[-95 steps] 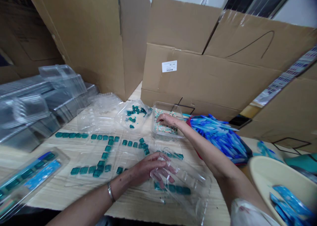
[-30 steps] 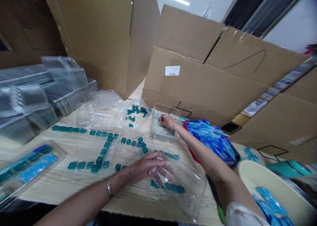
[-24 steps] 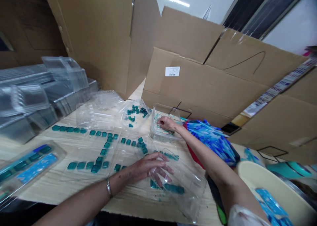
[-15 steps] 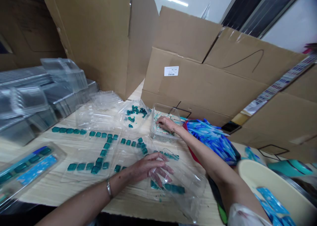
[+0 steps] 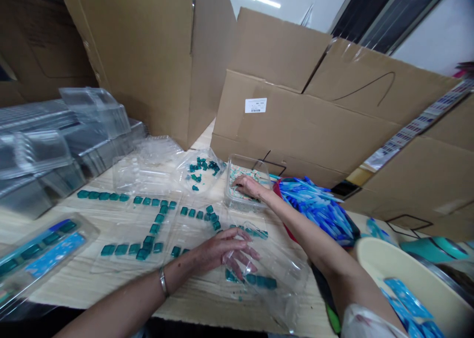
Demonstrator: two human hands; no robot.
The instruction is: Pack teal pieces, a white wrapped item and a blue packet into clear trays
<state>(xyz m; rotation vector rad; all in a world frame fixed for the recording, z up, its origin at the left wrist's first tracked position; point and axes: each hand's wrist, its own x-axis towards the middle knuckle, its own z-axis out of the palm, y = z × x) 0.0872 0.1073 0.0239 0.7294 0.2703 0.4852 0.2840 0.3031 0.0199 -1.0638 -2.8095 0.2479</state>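
Observation:
My left hand [image 5: 235,254], with a metal bangle at its wrist, has its curved fingers about the edge of a clear plastic box [image 5: 289,279]. Part of that hand shows through the plastic. Teal square pieces [image 5: 261,281] lie in a row under or in the box; I cannot tell which. My right hand [image 5: 247,185] reaches inside a clear tub [image 5: 242,206] of small pale and green bits. Its fingers are bent down together among the bits, and what they pinch is hidden. Several more teal squares [image 5: 144,249] lie in rows on clear plastic at the left.
Stacked clear boxes [image 5: 37,155] stand at the left, near a filled clear pack [image 5: 52,249]. Loose teal pieces sit on a plastic bag [image 5: 213,182]. Blue slender items [image 5: 318,209] fill a red container. A cream basin [image 5: 377,264] stands right; cardboard walls [image 5: 289,116] rise behind.
My right hand has shifted very slightly to the left within the tub. My left hand and the clear box look unmoved.

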